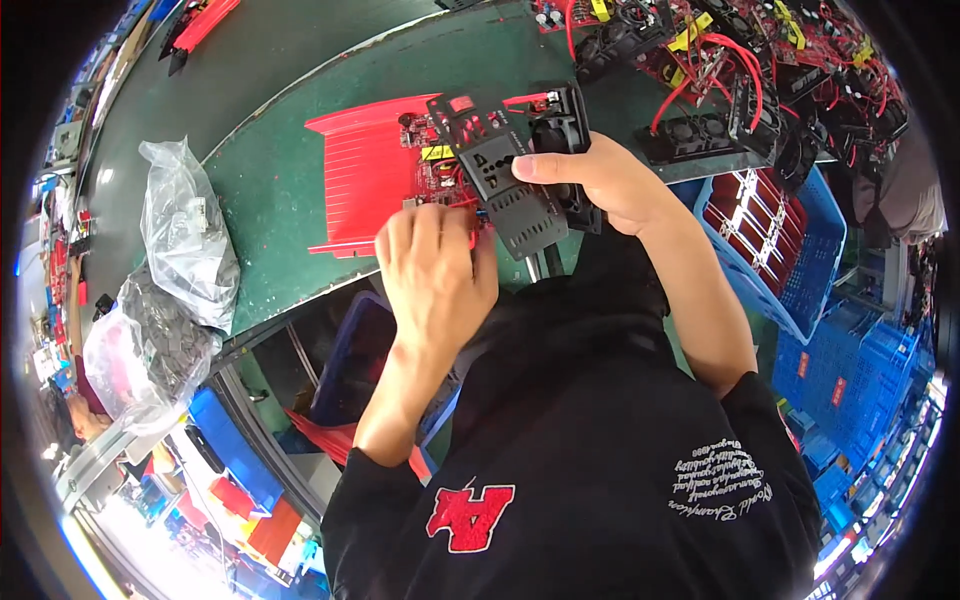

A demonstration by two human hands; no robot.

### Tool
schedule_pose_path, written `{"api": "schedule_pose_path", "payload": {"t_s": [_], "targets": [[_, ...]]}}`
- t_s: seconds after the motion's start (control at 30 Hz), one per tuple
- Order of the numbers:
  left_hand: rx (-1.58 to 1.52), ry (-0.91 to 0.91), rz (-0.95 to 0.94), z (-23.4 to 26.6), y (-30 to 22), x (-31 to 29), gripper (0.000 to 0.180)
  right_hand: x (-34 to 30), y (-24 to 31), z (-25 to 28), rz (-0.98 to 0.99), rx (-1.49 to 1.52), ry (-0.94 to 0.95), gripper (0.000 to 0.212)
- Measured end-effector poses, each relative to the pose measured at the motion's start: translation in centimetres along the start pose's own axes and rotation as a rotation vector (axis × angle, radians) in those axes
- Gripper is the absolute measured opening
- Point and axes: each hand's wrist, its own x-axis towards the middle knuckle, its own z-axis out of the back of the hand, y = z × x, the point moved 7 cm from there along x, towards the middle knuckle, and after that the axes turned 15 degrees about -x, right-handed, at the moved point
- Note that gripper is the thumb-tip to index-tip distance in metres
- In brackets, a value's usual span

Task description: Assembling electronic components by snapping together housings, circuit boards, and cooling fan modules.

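A red ribbed metal housing (368, 175) lies on the green bench top, with a red circuit board (440, 172) showing at its right end. A yellow label sits on that board. My right hand (600, 180) grips a black end panel (505, 185) with a socket and vent slots, thumb pressed on its face. The panel is tilted over the board's right side, and a black fan (560, 130) sits beside it. At the housing's near right corner is my left hand (435, 265), fingers curled down by the board's edge. Whatever its fingertips hold is hidden.
Circuit boards with black fans and red wires (720, 80) are heaped at the far right. Clear plastic bags of parts (188, 225) lie on the left. A blue crate (780, 290) stands at the right edge, with more blue crates (850, 375) below.
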Motion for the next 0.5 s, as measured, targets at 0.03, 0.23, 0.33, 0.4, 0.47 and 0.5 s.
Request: {"api": "schedule_pose_path", "payload": {"t_s": [0.03,0.23,0.33,0.4,0.47,0.5], "targets": [[-0.066,0.008,0.011,0.0,-0.4,0.0,0.016,0.1,0.2,-0.1,0.001,0.004,0.003,0.035],[-0.357,0.123,0.254,-0.3,1.9,1.8,0.015,0.6,0.1,-0.2,0.085,-0.003,0.027,0.029],[-0.488,0.121,0.423,-0.6,3.2,2.1,0.011,1.1,-0.8,0.3,0.077,-0.06,0.009,0.03],[-0.472,0.174,0.594,-0.4,4.0,2.1,0.012,1.7,-1.4,0.5,0.072,-0.13,-0.018,0.031],[-0.473,0.244,0.642,-0.4,5.3,2.6,0.015,1.8,-1.3,0.4,0.071,-0.125,-0.008,0.031],[-0.495,0.225,0.648,-0.5,6.1,2.8,0.015,1.8,-1.2,0.4,0.072,-0.129,-0.002,0.031]]}}
